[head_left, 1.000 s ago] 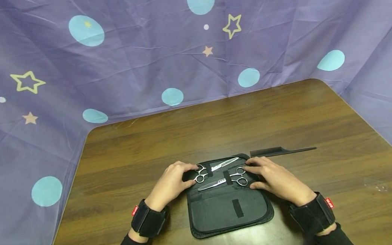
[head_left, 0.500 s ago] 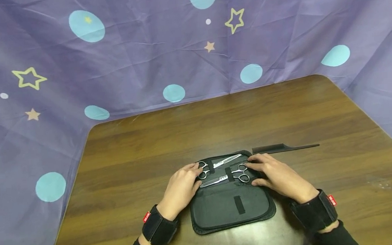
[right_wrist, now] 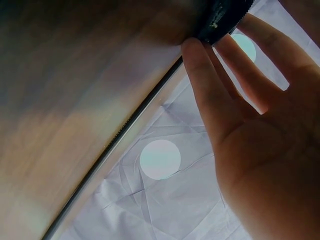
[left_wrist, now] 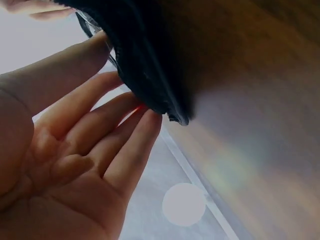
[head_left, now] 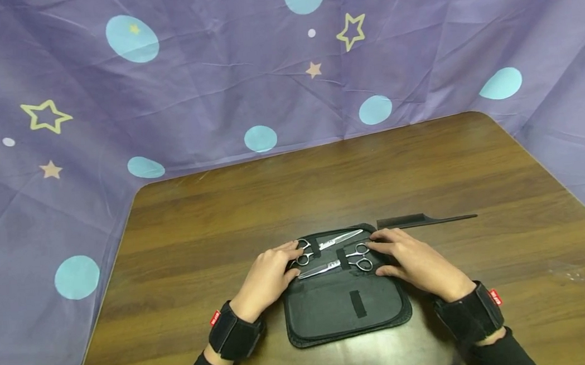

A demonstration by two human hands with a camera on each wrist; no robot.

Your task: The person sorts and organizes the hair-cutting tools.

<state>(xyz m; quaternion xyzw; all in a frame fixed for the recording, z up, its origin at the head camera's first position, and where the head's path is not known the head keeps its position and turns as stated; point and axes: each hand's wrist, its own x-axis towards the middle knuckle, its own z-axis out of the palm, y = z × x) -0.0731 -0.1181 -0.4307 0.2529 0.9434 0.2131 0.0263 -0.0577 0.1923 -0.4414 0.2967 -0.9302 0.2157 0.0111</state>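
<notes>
A black zip case point(head_left: 326, 314) lies unfolded on the table. Two pairs of silver hairdressing scissors sit under elastic loops in its far half: the far scissors point(head_left: 341, 238) point right, the near scissors point(head_left: 320, 270) point left. My left hand point(head_left: 265, 279) rests at the case's left edge, its fingertips over the far pair's finger rings and partly hiding them. In the left wrist view, its extended fingers point(left_wrist: 137, 142) meet the case edge. My right hand point(head_left: 420, 261) touches the case's right side with spread, gently bent fingers, close by the near pair's rings.
A black tail comb point(head_left: 400, 221) lies just beyond the case's far right corner, its thin handle pointing right. A small clear scrap point(head_left: 567, 272) is on the wooden table point(head_left: 199, 227) at right. A purple patterned curtain point(head_left: 192, 99) hangs behind and beside the table.
My left hand has shifted right, further over the scissors' rings at the case edge. The right hand keeps its place on the case. The head view has tilted slightly.
</notes>
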